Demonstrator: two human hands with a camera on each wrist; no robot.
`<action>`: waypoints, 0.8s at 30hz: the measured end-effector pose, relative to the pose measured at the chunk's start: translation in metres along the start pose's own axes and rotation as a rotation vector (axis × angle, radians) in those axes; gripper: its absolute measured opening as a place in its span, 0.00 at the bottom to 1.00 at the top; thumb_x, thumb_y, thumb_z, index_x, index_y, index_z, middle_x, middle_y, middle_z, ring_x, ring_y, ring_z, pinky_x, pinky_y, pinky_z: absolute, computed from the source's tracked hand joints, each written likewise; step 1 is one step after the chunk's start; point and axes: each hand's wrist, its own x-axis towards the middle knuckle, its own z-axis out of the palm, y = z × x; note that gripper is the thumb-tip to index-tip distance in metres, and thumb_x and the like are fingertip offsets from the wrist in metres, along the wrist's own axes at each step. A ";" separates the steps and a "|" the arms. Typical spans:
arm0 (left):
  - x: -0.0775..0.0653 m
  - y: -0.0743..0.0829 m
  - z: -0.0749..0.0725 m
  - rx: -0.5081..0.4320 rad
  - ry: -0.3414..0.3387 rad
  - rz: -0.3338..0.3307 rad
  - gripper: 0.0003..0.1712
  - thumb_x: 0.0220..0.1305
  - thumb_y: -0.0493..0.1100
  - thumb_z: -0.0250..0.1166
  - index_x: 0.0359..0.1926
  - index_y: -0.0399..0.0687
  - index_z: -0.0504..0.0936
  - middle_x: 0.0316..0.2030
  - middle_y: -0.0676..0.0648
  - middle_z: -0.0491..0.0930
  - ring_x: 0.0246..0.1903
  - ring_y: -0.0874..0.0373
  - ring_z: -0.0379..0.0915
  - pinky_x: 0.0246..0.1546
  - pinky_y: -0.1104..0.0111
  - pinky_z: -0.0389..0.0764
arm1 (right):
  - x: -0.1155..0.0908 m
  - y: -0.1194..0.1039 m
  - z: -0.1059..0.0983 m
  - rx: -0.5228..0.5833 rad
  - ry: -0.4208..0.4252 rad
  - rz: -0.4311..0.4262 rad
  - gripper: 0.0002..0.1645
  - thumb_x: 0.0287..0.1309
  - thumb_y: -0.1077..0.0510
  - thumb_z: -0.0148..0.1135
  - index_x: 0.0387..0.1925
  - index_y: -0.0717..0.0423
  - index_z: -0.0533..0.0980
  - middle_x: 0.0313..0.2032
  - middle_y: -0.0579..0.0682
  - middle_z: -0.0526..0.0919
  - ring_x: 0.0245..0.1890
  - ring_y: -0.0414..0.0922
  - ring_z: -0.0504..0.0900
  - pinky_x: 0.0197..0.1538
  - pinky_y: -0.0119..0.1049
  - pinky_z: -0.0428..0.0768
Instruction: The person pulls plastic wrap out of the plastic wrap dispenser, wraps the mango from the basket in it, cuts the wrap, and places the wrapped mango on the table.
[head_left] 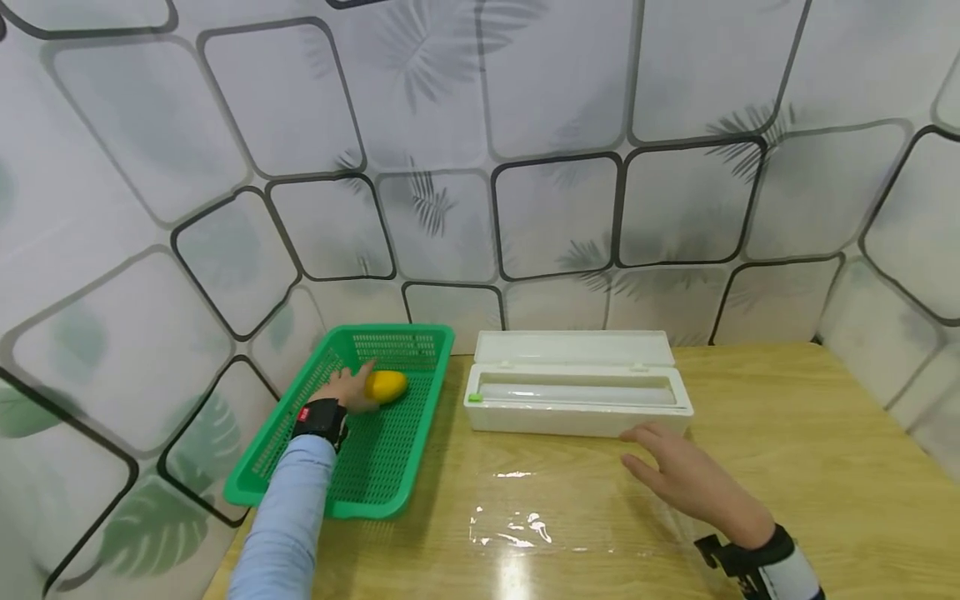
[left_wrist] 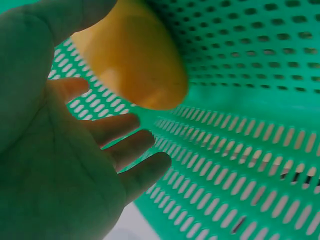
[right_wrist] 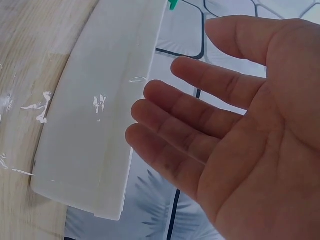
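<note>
**Left Hand Meets Yellow Fruit in Green Basket**

Seen from the head camera, a smooth, oval yellow fruit (head_left: pixel 387 387) lies toward the far end of a green basket (head_left: pixel 360 510), a person's left hand (head_left: pixel 347 390) beside it and covering its left end. Perforated basket walls rise around both. To the right, on a wood-grain table (head_left: pixel 817 417), sits a long white box (head_left: pixel 577 423), its lid (head_left: pixel 573 347) tipped back, a roll (head_left: pixel 577 395) inside and a green tab (head_left: pixel 475 398) at its left end. Shiny clear film (head_left: pixel 517 525) lies on the table before the box. The right hand (head_left: pixel 686 479) hovers near the box's right front corner, holding no visible object. Patterned sheeting (head_left: pixel 562 217) backs the scene.

At the left wrist, the fruit shows a rounded, orange-yellow end with a paler patch. The fingers are apart, not wrapped around it; the thumb overlaps its upper edge, though whether it touches cannot be told.

At the right wrist, the fingers extend loosely, thumb apart, tips overlapping the pale box; contact cannot be told. Bright glints mark the film.
</note>
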 end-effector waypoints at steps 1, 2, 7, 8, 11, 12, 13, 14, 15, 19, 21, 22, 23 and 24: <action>0.000 -0.002 0.002 -0.007 -0.010 -0.011 0.46 0.65 0.45 0.64 0.76 0.39 0.51 0.62 0.20 0.60 0.61 0.23 0.57 0.56 0.34 0.65 | 0.000 0.000 0.001 -0.002 -0.002 0.000 0.19 0.68 0.55 0.60 0.55 0.63 0.77 0.52 0.57 0.81 0.51 0.56 0.81 0.50 0.53 0.80; -0.001 -0.004 0.004 -0.009 -0.016 -0.021 0.45 0.65 0.45 0.64 0.76 0.38 0.51 0.60 0.20 0.61 0.59 0.24 0.58 0.55 0.34 0.66 | 0.000 0.000 0.001 -0.004 -0.003 0.002 0.19 0.68 0.55 0.60 0.55 0.63 0.77 0.51 0.57 0.81 0.51 0.56 0.81 0.50 0.53 0.80; -0.002 0.000 0.004 -0.011 -0.006 -0.082 0.43 0.65 0.48 0.64 0.72 0.34 0.56 0.54 0.24 0.68 0.54 0.28 0.64 0.52 0.38 0.70 | 0.002 -0.001 0.002 -0.014 -0.017 0.009 0.20 0.68 0.54 0.60 0.55 0.62 0.77 0.51 0.57 0.81 0.51 0.56 0.81 0.50 0.53 0.79; -0.002 0.002 0.003 -0.003 0.002 -0.091 0.43 0.65 0.49 0.65 0.71 0.33 0.56 0.54 0.23 0.68 0.54 0.28 0.65 0.52 0.39 0.70 | 0.002 -0.001 0.002 -0.014 -0.021 0.008 0.20 0.68 0.54 0.60 0.55 0.63 0.77 0.51 0.57 0.81 0.51 0.56 0.81 0.50 0.53 0.79; -0.002 0.010 0.000 0.031 0.021 -0.114 0.42 0.66 0.51 0.63 0.69 0.28 0.57 0.54 0.22 0.68 0.55 0.26 0.66 0.54 0.40 0.70 | 0.003 -0.001 0.001 -0.012 -0.029 0.009 0.20 0.68 0.54 0.60 0.55 0.62 0.77 0.51 0.57 0.82 0.52 0.56 0.81 0.50 0.53 0.79; -0.002 0.012 0.000 0.040 0.028 -0.118 0.42 0.67 0.51 0.63 0.68 0.27 0.58 0.54 0.22 0.68 0.55 0.26 0.66 0.54 0.40 0.71 | 0.003 -0.001 0.001 -0.012 -0.030 0.006 0.20 0.68 0.54 0.60 0.55 0.62 0.77 0.51 0.56 0.82 0.51 0.56 0.81 0.50 0.53 0.79; -0.001 0.014 0.001 0.049 0.036 -0.124 0.41 0.67 0.51 0.62 0.68 0.26 0.58 0.54 0.22 0.69 0.55 0.26 0.67 0.54 0.40 0.71 | 0.003 -0.001 0.001 -0.011 -0.032 0.002 0.20 0.68 0.54 0.60 0.55 0.62 0.77 0.51 0.56 0.82 0.51 0.56 0.81 0.50 0.53 0.79; -0.001 0.016 0.002 0.053 0.041 -0.132 0.41 0.68 0.51 0.61 0.67 0.26 0.58 0.54 0.22 0.69 0.54 0.27 0.68 0.53 0.41 0.72 | 0.003 -0.002 0.001 -0.011 -0.032 0.001 0.20 0.68 0.53 0.60 0.54 0.62 0.77 0.51 0.56 0.82 0.51 0.56 0.81 0.50 0.53 0.79; 0.000 0.017 0.003 0.056 0.046 -0.139 0.41 0.68 0.51 0.61 0.67 0.25 0.58 0.53 0.22 0.69 0.53 0.28 0.70 0.53 0.42 0.73 | 0.003 -0.002 0.000 -0.010 -0.034 0.001 0.20 0.68 0.53 0.60 0.54 0.62 0.78 0.50 0.56 0.82 0.51 0.56 0.81 0.50 0.52 0.79; 0.006 0.020 0.007 0.039 0.043 -0.169 0.39 0.69 0.49 0.58 0.70 0.27 0.56 0.48 0.24 0.74 0.45 0.34 0.76 0.47 0.46 0.77 | 0.002 -0.002 0.000 -0.012 -0.045 0.007 0.20 0.69 0.53 0.60 0.55 0.62 0.78 0.50 0.56 0.82 0.51 0.56 0.81 0.50 0.52 0.80; 0.008 0.022 0.008 0.025 0.032 -0.182 0.39 0.70 0.48 0.57 0.71 0.29 0.54 0.44 0.25 0.76 0.41 0.38 0.78 0.44 0.49 0.78 | 0.001 -0.002 0.000 -0.009 -0.053 0.015 0.21 0.69 0.52 0.60 0.55 0.62 0.77 0.51 0.56 0.83 0.51 0.56 0.81 0.50 0.52 0.80; 0.009 0.023 0.008 0.016 0.027 -0.190 0.38 0.70 0.47 0.56 0.72 0.31 0.54 0.43 0.26 0.77 0.39 0.39 0.78 0.43 0.50 0.79 | 0.001 -0.002 0.000 -0.006 -0.057 0.016 0.21 0.69 0.52 0.59 0.55 0.62 0.77 0.51 0.56 0.83 0.51 0.56 0.82 0.50 0.52 0.80; 0.010 0.024 0.008 0.012 0.022 -0.197 0.38 0.70 0.47 0.56 0.72 0.31 0.54 0.43 0.26 0.76 0.39 0.39 0.78 0.43 0.51 0.79 | 0.001 -0.002 -0.001 -0.002 -0.060 0.016 0.21 0.69 0.52 0.59 0.55 0.63 0.77 0.51 0.56 0.83 0.50 0.56 0.82 0.50 0.52 0.80; 0.010 0.024 0.009 0.013 0.021 -0.197 0.38 0.71 0.47 0.55 0.72 0.31 0.53 0.44 0.25 0.75 0.39 0.39 0.77 0.43 0.51 0.78 | 0.000 -0.002 -0.001 0.000 -0.061 0.015 0.21 0.69 0.52 0.59 0.55 0.63 0.77 0.51 0.56 0.83 0.50 0.56 0.82 0.50 0.52 0.80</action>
